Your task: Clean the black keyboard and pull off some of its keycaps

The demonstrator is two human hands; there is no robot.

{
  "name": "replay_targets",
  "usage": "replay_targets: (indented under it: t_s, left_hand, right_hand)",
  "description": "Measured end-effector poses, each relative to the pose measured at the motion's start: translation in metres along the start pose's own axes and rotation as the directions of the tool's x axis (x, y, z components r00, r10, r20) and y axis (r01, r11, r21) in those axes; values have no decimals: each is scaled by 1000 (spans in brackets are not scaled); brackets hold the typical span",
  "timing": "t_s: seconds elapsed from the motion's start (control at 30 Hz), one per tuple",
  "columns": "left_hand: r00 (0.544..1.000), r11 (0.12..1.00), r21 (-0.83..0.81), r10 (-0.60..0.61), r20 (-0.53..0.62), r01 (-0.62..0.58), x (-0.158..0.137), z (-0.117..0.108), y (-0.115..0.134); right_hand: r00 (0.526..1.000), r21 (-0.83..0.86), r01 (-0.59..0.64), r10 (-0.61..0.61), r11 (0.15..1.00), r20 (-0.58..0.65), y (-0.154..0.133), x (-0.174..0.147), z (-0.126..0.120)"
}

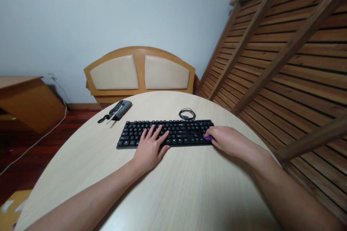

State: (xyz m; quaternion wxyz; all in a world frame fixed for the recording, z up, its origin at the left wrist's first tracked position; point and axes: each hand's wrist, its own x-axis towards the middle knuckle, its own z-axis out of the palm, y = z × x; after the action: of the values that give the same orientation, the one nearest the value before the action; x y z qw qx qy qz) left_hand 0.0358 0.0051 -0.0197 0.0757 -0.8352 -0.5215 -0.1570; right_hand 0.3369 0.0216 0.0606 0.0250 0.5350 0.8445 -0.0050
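Note:
A black keyboard (184,134) lies flat on the pale round table (179,187). My left hand (150,148) rests across its middle keys, open with the fingers spread and the thumb by the front edge. Over the number keys at the right end, my right hand (223,138) is closed on a small purple piece (208,137). Most of that piece is hidden under the fingers, so its kind does not show; it appears to touch the keys. A coiled black cable (187,114) lies just behind the keyboard.
At the table's back left lies a dark grey case (124,110) with a black cord and a thin light-coloured stick on it. A headboard with cream panels (166,72) stands behind the table. A slatted wooden frame (284,65) leans along the right side.

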Motion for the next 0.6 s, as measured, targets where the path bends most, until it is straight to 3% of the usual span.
replay_targets:
  t_s: [0.17,0.23,0.33,0.4,0.6]
  left_hand:
    - [1000,1000,1,13,9,-13,0,0,0]
    - [1000,1000,-2,15,4,-15,0,1,0]
    - [1000,1000,-7,14,0,-14,0,1,-1]
    - [1000,1000,-9,13,-4,-13,0,1,-1]
    - [1000,1000,-22,10,-21,-10,0,3,-3]
  right_hand:
    - [1000,92,-15,16,996,-2,16,-2,-5]
    - [992,100,-35,46,994,-115,26,3,-3]
    - [925,89,-68,96,994,-367,41,13,8]
    - [902,87,-29,64,996,-428,47,20,19]
    - [960,48,29,-15,998,-279,43,27,33]
